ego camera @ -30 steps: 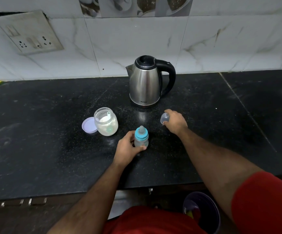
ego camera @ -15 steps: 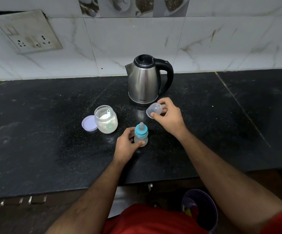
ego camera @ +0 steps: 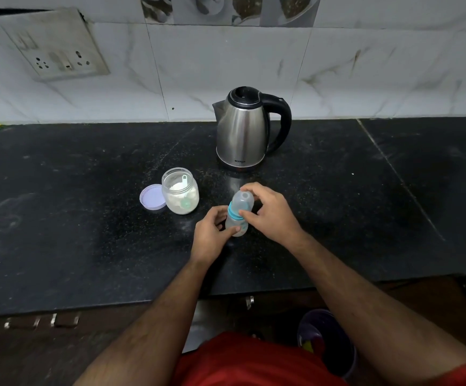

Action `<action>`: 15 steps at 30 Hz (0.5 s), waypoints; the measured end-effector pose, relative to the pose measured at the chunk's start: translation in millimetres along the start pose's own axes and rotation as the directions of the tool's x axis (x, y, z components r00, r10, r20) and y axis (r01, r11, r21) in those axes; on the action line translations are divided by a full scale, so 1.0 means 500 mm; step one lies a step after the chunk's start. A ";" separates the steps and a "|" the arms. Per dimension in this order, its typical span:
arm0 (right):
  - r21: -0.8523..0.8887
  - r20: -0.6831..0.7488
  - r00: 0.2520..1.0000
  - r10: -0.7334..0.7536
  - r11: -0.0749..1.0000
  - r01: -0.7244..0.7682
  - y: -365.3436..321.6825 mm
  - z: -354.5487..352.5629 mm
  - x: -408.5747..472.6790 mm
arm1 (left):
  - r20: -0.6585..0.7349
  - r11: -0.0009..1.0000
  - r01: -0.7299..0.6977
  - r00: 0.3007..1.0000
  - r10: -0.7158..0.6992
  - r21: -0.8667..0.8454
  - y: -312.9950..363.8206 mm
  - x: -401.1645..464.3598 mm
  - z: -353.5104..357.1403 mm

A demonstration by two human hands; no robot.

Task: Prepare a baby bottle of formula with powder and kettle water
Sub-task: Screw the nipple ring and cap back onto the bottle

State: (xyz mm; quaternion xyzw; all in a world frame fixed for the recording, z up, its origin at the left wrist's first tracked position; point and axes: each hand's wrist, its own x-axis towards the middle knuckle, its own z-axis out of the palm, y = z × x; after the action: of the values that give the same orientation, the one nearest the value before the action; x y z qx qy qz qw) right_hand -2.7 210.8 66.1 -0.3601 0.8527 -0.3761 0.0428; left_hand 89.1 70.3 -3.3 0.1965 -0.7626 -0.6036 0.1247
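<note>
A small baby bottle [ego camera: 236, 225] with a blue collar stands on the black counter [ego camera: 87, 232]. My left hand [ego camera: 211, 236] grips its body from the left. Over its teat sits a clear cap [ego camera: 242, 203], which my right hand [ego camera: 271, 214] holds between thumb and fingers. The teat is hidden under the cap. Left of the bottle stands an open jar of white powder [ego camera: 180, 194] with a scoop inside, and its lilac lid [ego camera: 152, 196] lies beside it. A steel kettle [ego camera: 244, 129] with a black handle stands behind, lid closed.
A tiled wall with a socket plate [ego camera: 55, 48] rises behind the counter. Below the counter's front edge, at the right, stands a purple bin [ego camera: 329, 341]. Drawer handles [ego camera: 42, 320] show at the lower left.
My right hand lifted the clear cap off the counter, carried it left and set it over the bottle's teat. My left hand kept its grip on the bottle.
</note>
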 end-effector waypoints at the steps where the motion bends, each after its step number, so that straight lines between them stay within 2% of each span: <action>1: -0.007 0.002 1.000 0.001 1.000 -0.001 0.000 0.001 0.001 | 0.000 1.000 0.000 1.000 0.000 0.002 -0.001 0.000 -0.001; 8: -0.043 0.028 0.999 0.028 0.999 -0.027 0.004 0.015 0.000 | 0.010 1.000 -0.012 1.000 0.012 -0.021 0.002 0.000 -0.004; 15: -0.040 -0.022 1.000 -0.002 0.999 0.001 0.009 0.027 -0.006 | -0.017 0.999 -0.036 0.999 0.036 -0.022 -0.006 0.004 -0.002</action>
State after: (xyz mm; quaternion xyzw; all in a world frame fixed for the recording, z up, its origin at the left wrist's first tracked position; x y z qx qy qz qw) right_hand 1.5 206.6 52.9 -0.3574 0.8601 -0.3631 0.0262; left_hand 88.4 67.8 -6.1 0.1862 -0.7582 -0.6081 0.1440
